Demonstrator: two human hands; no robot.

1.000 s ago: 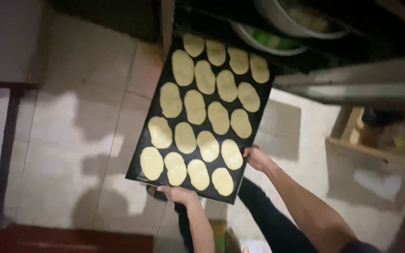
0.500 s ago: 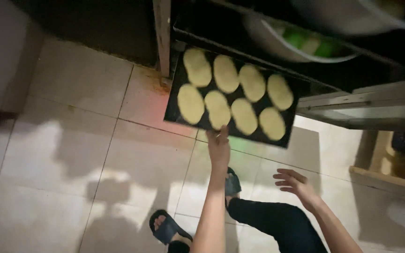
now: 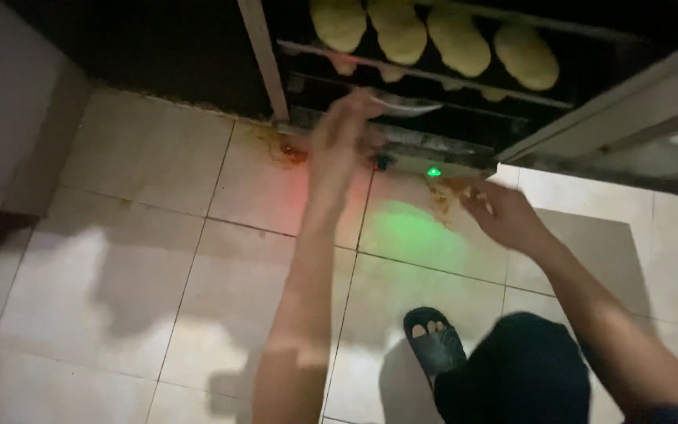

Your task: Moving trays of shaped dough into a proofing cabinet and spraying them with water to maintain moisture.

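Tray [image 3: 433, 74] of dough ovals [image 3: 458, 41] sits in the rack — our left hand [image 3: 343, 129] at its edge, blurred, fingers unreadable; right hand [image 3: 500, 213] free, fingers loosely spread.

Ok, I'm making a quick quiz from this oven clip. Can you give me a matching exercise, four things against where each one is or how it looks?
Things:
1. dough pieces
2. left hand
3. right hand
4. sandal

Descriptions:
A. dark, on the tiled floor, toes showing
B. pale yellow, lying in a row on a dark tray inside the rack
C. stretched up to the rack's lower edge, blurred
D. open, held lower, above the green glow on the floor

Pairs: 1-B, 2-C, 3-D, 4-A
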